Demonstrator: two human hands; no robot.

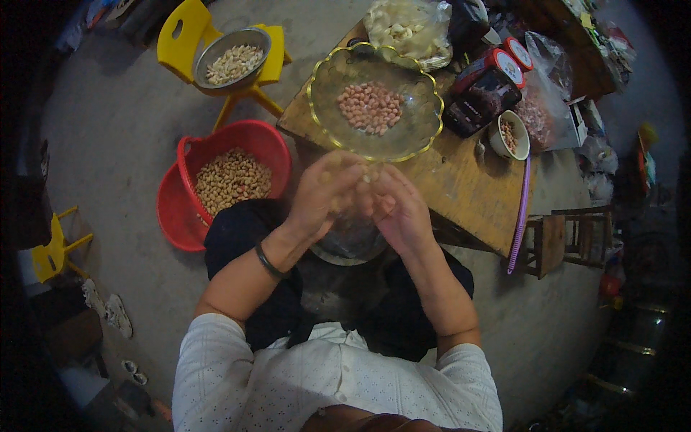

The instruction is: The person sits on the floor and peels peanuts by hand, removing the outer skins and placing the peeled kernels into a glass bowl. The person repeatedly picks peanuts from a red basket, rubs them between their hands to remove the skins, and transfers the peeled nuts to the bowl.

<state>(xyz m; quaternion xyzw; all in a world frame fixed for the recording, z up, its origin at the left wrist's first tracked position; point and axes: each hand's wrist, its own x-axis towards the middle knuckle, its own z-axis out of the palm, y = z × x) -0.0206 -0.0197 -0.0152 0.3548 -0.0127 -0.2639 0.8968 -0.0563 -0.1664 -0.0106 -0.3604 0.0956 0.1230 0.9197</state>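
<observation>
My left hand [329, 191] and my right hand [397, 202] meet just below the scalloped glass bowl, their fingers curled around a small pale peanut [367, 177]; motion blur hides how each finger holds it. Shelled pink peanuts [370, 107] lie in the middle of the gold-rimmed glass bowl [436, 127] on the wooden table. Peanuts in their shells [232, 178] fill part of a red plastic basket [173, 227] at left. Below my hands, between my knees, a round container [348, 258] is partly hidden.
A metal bowl [201, 62] of pale shells or peanuts rests on a yellow chair [175, 46]. On the wooden table [475, 200] stand red-lidded jars [507, 67], a phone [488, 94], a white cup [523, 143] of peanuts, plastic bags [407, 32] and a purple strip [519, 216]. Wooden stools [550, 245] stand right.
</observation>
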